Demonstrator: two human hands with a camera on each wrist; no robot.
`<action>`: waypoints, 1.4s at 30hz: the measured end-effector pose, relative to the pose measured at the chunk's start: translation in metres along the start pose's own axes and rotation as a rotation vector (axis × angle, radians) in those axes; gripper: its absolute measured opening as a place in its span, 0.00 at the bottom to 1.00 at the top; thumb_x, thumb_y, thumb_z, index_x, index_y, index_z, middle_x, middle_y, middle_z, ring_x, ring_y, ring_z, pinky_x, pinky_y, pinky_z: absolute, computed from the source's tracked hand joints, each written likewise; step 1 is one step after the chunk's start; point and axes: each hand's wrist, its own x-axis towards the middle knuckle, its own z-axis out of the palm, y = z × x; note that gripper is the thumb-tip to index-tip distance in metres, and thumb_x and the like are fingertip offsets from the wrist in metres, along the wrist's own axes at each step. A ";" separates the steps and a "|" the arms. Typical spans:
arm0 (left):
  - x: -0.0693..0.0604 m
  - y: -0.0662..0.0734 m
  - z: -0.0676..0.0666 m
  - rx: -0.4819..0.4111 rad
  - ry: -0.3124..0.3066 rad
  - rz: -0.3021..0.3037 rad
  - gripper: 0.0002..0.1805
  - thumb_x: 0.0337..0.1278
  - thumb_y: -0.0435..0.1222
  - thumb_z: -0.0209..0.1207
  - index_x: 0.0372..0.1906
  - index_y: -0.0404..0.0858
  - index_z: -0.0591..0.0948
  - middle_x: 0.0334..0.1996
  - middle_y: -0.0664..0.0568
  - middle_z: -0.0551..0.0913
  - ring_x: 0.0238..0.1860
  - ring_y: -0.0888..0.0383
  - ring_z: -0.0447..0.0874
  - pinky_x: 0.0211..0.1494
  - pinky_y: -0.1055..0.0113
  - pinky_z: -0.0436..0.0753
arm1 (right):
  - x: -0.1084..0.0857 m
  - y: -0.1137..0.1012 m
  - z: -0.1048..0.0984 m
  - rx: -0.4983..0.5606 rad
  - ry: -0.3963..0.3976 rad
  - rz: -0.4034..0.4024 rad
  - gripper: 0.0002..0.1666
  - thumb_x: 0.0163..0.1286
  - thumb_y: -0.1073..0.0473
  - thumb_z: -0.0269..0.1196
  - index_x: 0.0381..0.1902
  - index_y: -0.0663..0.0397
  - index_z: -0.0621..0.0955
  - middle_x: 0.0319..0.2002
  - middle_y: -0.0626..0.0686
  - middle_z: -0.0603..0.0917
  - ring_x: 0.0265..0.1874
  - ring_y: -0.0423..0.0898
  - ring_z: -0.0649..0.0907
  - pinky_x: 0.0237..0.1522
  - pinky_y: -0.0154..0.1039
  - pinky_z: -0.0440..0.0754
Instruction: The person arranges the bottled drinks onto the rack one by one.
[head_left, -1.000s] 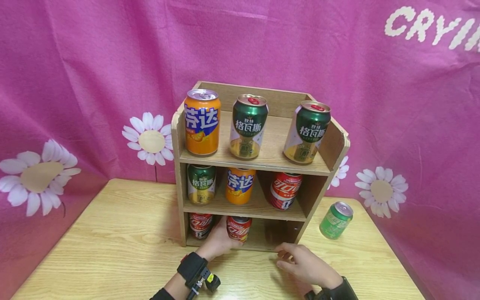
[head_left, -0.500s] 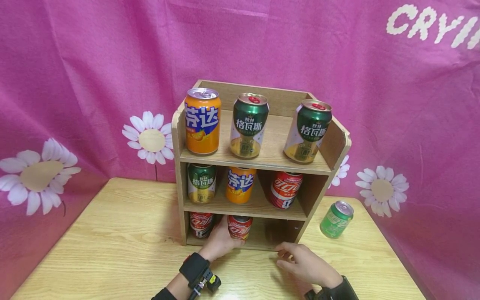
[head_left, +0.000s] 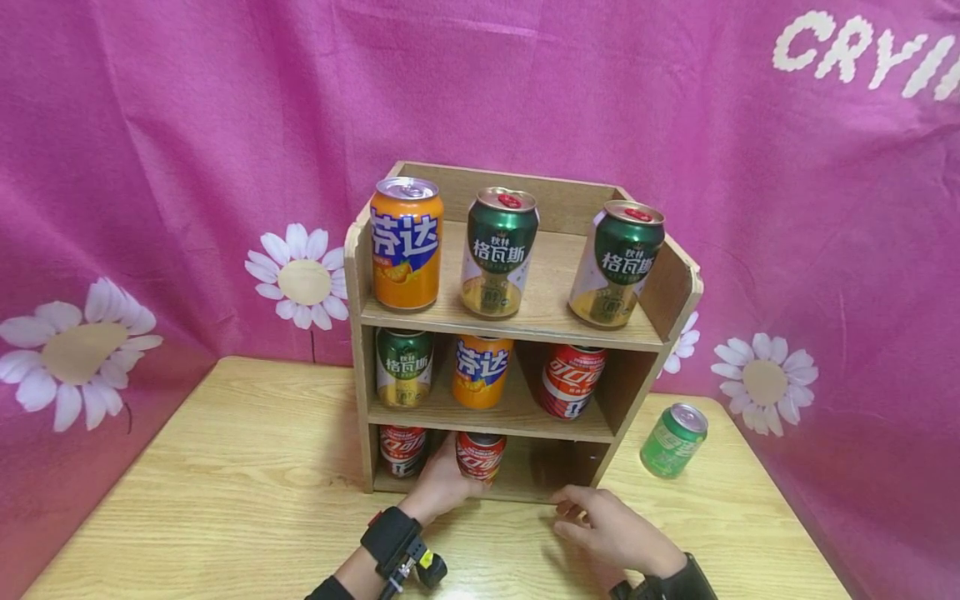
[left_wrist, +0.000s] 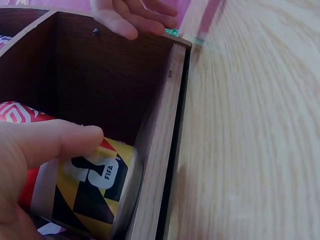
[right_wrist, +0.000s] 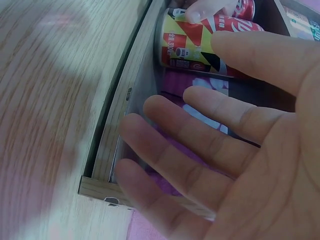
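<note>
A three-tier wooden shelf [head_left: 540, 335] stands on the table. On its bottom tier my left hand [head_left: 441, 482] grips a red cola can [head_left: 481, 457] standing upright near the middle. The left wrist view has the thumb lying across that can's yellow, black and red side [left_wrist: 90, 192]. Left of the hand, another red cola can [head_left: 403, 450] stands on the same tier. My right hand [head_left: 611, 527] hovers by the bottom tier's front right edge, holding nothing. In the right wrist view its fingers [right_wrist: 170, 150] are spread and relaxed. The back of the gripped can is hidden.
The middle tier bears a green-gold can [head_left: 403, 368], an orange can [head_left: 481, 372] and a red can [head_left: 573, 382]. On top stand an orange can [head_left: 406, 244] and two green-gold cans [head_left: 498, 252]. A light green can [head_left: 672, 442] stands on the table right of the shelf.
</note>
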 end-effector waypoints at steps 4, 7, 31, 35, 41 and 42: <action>0.000 0.001 0.000 0.022 0.019 -0.024 0.51 0.29 0.33 0.73 0.67 0.34 0.61 0.52 0.41 0.77 0.53 0.43 0.75 0.56 0.49 0.71 | 0.001 0.000 -0.001 -0.011 0.001 -0.001 0.12 0.66 0.59 0.62 0.45 0.58 0.79 0.36 0.47 0.81 0.35 0.37 0.79 0.35 0.37 0.79; 0.000 0.000 0.001 0.044 0.031 -0.028 0.51 0.29 0.34 0.73 0.67 0.34 0.60 0.52 0.41 0.77 0.53 0.43 0.75 0.56 0.49 0.71 | 0.001 -0.001 -0.002 -0.016 0.002 -0.003 0.12 0.66 0.59 0.62 0.45 0.58 0.79 0.36 0.47 0.81 0.35 0.37 0.79 0.35 0.37 0.79; -0.002 0.001 -0.004 0.044 -0.018 -0.032 0.52 0.32 0.35 0.74 0.68 0.33 0.58 0.53 0.39 0.76 0.53 0.41 0.75 0.56 0.47 0.71 | -0.001 -0.001 0.001 0.026 -0.013 0.031 0.13 0.66 0.58 0.62 0.45 0.58 0.79 0.37 0.49 0.82 0.34 0.38 0.79 0.35 0.37 0.79; -0.001 0.001 -0.003 0.061 -0.005 -0.071 0.52 0.35 0.37 0.75 0.68 0.34 0.59 0.55 0.39 0.75 0.55 0.41 0.73 0.57 0.46 0.70 | -0.001 -0.001 0.000 0.032 -0.019 0.032 0.13 0.66 0.58 0.62 0.46 0.59 0.79 0.37 0.50 0.82 0.34 0.38 0.79 0.35 0.36 0.79; 0.000 0.003 -0.004 0.065 -0.009 -0.086 0.51 0.38 0.36 0.74 0.69 0.34 0.57 0.57 0.37 0.73 0.57 0.40 0.72 0.59 0.45 0.69 | -0.001 0.001 0.000 0.004 -0.003 0.008 0.12 0.66 0.59 0.62 0.46 0.58 0.79 0.36 0.47 0.81 0.34 0.37 0.79 0.35 0.37 0.80; 0.000 0.004 -0.005 0.061 -0.011 -0.088 0.51 0.38 0.36 0.74 0.69 0.34 0.57 0.57 0.37 0.73 0.57 0.40 0.72 0.59 0.45 0.69 | -0.001 0.001 0.000 0.001 0.000 0.006 0.12 0.66 0.59 0.62 0.45 0.58 0.79 0.36 0.47 0.81 0.34 0.37 0.79 0.35 0.37 0.80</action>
